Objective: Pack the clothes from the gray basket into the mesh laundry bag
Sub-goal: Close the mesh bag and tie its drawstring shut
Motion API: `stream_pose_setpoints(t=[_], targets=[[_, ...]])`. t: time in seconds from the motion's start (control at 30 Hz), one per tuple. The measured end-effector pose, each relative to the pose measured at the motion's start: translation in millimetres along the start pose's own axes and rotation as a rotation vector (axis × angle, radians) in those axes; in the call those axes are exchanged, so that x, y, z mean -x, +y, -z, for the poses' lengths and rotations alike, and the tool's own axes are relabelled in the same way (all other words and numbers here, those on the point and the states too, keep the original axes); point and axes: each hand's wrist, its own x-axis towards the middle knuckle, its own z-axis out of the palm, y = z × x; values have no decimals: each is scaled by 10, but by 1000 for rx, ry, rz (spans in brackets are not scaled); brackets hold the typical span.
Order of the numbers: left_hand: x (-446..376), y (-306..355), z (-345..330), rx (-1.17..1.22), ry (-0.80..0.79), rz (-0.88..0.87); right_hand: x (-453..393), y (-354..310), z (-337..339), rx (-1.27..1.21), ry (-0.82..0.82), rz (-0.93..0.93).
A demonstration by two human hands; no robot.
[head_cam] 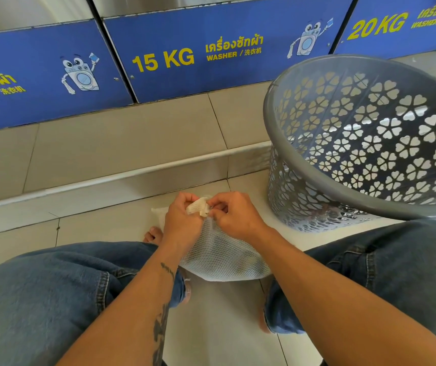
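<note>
One gray basket [369, 138] stands on the floor, and one white mesh laundry bag [219, 257] lies there. Two hands work at it, the left hand [182, 220] and the right hand [234, 215]. Three blue washer panels [206, 56] line the wall, two carrying cartoon washers.
</note>
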Motion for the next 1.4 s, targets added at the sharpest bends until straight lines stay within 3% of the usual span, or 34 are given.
stream_pose_setpoints(t=[0.37, 0.57, 0.73, 1.13, 1.4], targets=[[-8, -16, 6, -5, -5, 12, -52, -6, -105, -191, -24, -120], [-26, 143, 39, 29, -59, 87, -71, 25, -61, -268, 53, -200], [-127, 195, 57, -106, -23, 114, 33, -30, -155, -211, 96, -142], [-207, 352, 92, -14, -89, 460, 125, -66, -249, -288, 84, -208], [-253, 379, 77, -38, -148, 552, 167, -60, -208, -217, 97, -143]])
